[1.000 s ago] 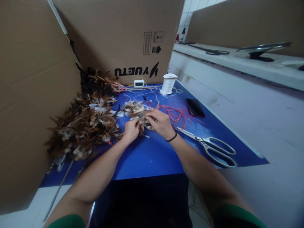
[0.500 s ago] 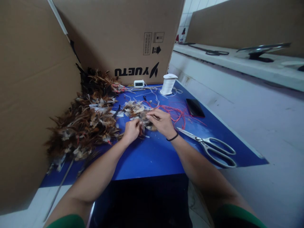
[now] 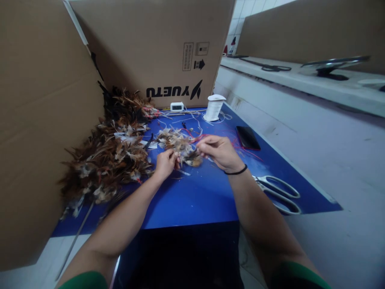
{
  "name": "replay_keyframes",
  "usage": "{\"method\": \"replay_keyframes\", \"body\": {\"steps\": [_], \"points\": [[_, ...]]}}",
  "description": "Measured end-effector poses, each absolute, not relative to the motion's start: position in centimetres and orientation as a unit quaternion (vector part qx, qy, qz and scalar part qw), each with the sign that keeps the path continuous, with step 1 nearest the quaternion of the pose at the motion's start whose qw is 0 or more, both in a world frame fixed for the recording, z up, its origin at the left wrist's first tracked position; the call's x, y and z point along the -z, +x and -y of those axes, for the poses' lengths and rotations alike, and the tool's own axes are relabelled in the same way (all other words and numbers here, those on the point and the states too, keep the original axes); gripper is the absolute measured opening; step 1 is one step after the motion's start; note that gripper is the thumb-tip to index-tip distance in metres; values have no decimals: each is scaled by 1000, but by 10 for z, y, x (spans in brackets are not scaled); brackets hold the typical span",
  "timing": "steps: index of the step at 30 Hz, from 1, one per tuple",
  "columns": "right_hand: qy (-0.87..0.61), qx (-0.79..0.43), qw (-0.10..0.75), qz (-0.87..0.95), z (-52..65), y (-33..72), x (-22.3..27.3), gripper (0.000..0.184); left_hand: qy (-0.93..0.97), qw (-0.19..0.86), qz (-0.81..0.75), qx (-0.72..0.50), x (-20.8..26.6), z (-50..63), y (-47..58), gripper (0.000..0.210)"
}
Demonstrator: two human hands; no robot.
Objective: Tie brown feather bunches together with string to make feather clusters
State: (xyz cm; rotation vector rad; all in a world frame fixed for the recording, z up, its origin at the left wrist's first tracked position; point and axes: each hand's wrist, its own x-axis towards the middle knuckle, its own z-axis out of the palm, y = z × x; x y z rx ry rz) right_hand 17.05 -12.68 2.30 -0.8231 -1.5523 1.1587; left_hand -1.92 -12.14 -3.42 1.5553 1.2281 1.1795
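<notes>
My left hand is closed in a pinch at the near edge of a small heap of pale and brown feathers, with feathers between its fingertips. Just right of that heap, my right hand hovers with thumb and fingers pressed together; what they hold, if anything, is too small or blurred to name. Red string lies behind and beside the right hand, partly covered by it. A large pile of brown feather bundles spreads to the left of my left hand.
Metal scissors lie partly hidden by my right forearm. A phone, a white spool and a small digital display rest on the blue tabletop. Cardboard walls the back and left.
My right hand has moved right, away from my left hand and the small feather heap, and its forearm now covers the scissor blades. My left hand has stayed almost still.
</notes>
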Motion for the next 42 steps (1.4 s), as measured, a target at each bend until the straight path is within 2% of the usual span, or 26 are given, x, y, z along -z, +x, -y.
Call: {"method": "replay_keyframes", "body": {"steps": [2, 3, 4, 7, 10, 13, 17, 25, 29, 31, 33, 36, 39, 42], "points": [[-322, -489, 353, 730, 128, 174, -23, 26, 611, 400, -486, -479, 35, 121, -20, 22], [-325, -474, 303, 760, 128, 173, -21, 28, 612, 396, -486, -482, 35, 121, -20, 22], [-344, -443, 290, 776, 127, 170, -18, 28, 614, 391, -486, -483, 34, 121, -20, 22], [-428, -314, 363, 766, 124, 157, -6, 20, 621, 377, -495, -476, 30, 124, -18, 25], [-468, -233, 419, 742, 123, 145, 3, 22, 634, 359, -506, -462, 26, 127, -16, 25], [-479, -191, 431, 740, 124, 140, 6, 23, 653, 335, -504, -454, 27, 128, -15, 25], [-459, -164, 438, 756, 124, 141, 5, 14, 670, 318, -502, -446, 32, 127, -16, 26], [-459, -229, 476, 714, 120, 148, 1, 16, 651, 346, -507, -447, 28, 128, -15, 26], [-452, -338, 487, 667, 118, 158, -8, 23, 598, 415, -496, -474, 32, 125, -15, 25], [-439, -396, 449, 670, 119, 167, -15, 25, 564, 452, -485, -493, 33, 123, -15, 24], [-417, -431, 357, 717, 121, 174, -19, 23, 534, 480, -473, -512, 33, 122, -16, 22], [-395, -407, 238, 788, 122, 176, -16, 18, 507, 510, -447, -532, 31, 123, -16, 22], [-425, -370, 260, 784, 122, 162, -5, 27, 514, 517, -428, -534, 30, 123, -16, 25], [-449, -404, 297, 739, 124, 143, 5, 24, 536, 498, -430, -530, 31, 123, -16, 26]]}}
